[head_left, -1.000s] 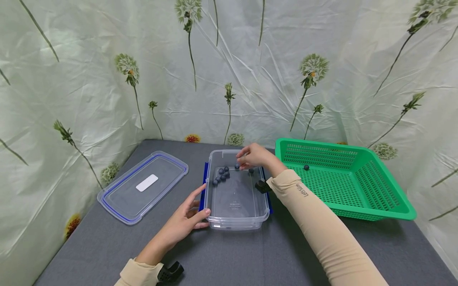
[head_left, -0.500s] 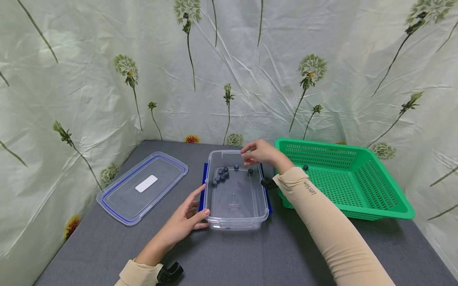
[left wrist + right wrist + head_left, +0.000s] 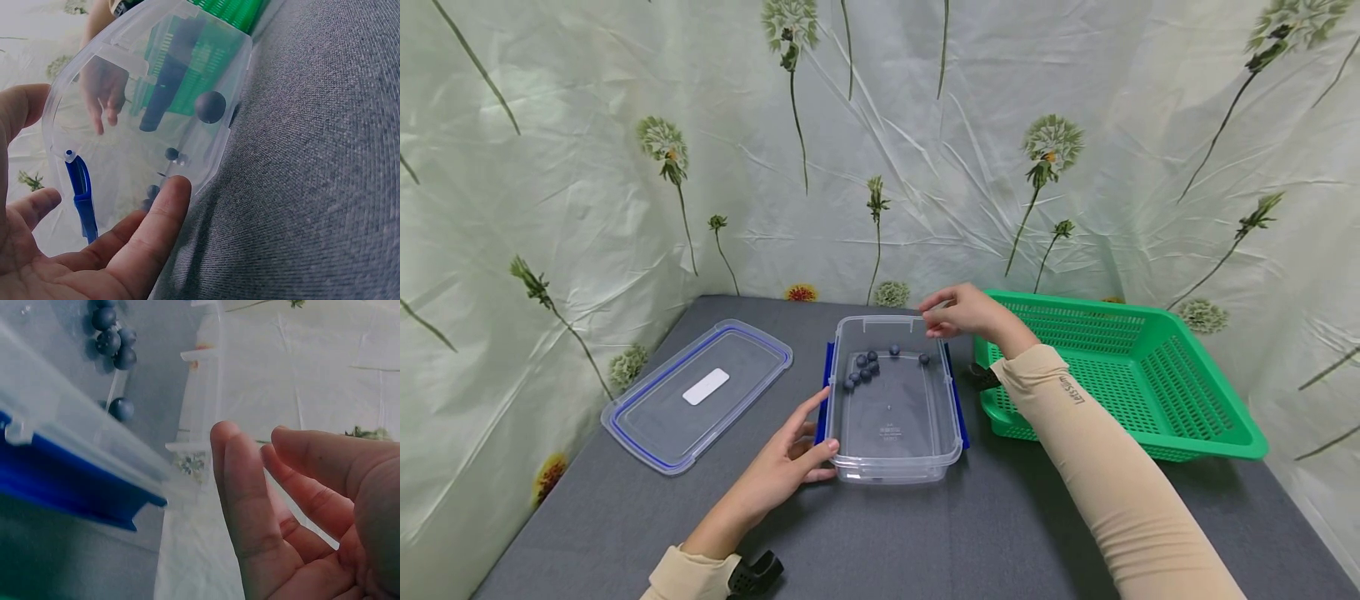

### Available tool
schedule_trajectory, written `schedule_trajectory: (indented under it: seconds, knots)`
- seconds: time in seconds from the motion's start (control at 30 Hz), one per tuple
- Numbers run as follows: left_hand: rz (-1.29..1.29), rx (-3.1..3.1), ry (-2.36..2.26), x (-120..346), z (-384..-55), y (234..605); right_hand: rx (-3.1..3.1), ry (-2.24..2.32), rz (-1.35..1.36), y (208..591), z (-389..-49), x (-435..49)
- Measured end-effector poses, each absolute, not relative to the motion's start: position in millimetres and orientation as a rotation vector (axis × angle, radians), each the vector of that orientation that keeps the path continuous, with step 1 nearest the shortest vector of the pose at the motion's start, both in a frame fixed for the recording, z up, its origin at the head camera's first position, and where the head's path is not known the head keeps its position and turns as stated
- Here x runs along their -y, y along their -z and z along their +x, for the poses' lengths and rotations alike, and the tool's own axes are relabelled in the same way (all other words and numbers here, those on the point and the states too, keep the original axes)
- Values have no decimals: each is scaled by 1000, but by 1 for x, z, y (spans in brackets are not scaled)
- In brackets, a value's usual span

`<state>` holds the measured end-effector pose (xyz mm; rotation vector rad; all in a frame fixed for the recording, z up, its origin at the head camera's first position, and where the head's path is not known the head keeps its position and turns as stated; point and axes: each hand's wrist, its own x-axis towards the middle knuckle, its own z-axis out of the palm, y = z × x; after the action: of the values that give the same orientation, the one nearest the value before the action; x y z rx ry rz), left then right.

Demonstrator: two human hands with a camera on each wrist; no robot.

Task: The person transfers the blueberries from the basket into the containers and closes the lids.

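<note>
A clear plastic container with blue side latches stands on the table. Inside it lie several blueberries, mostly clustered near the left wall, with one single blueberry by the right side. My left hand rests against the container's near left corner, fingers spread and fairly straight, as the left wrist view also has it. My right hand hovers by the far right corner, above the rim. Nothing lies between its loosely bent fingers in the right wrist view.
A green perforated basket stands on the right, partly behind the right sleeve. To the left lies a clear lid with a blue seal and white label. A flower-print curtain hangs behind the grey table.
My right hand has let go of a blueberry inside the container and moved up and right toward the basket. My left hand stays in place. The berry in the basket is now behind my arm.
</note>
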<state>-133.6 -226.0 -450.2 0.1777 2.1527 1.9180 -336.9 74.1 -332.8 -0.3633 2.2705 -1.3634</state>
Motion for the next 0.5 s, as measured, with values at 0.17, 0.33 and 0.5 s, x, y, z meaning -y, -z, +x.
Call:
schedule_trajectory:
  seconds: [0.17, 0.33, 0.5]
  knots:
    - [192, -2150, -1924, 227, -134, 450, -2251, 1416, -350, 330, -339, -86]
    - [199, -2156, -1922, 227, -133, 450, -2258, 1439, -318, 329, -342, -97]
    - [173, -2167, -1918, 226, -132, 449, -2285, 1435, -287, 329, -344, -111]
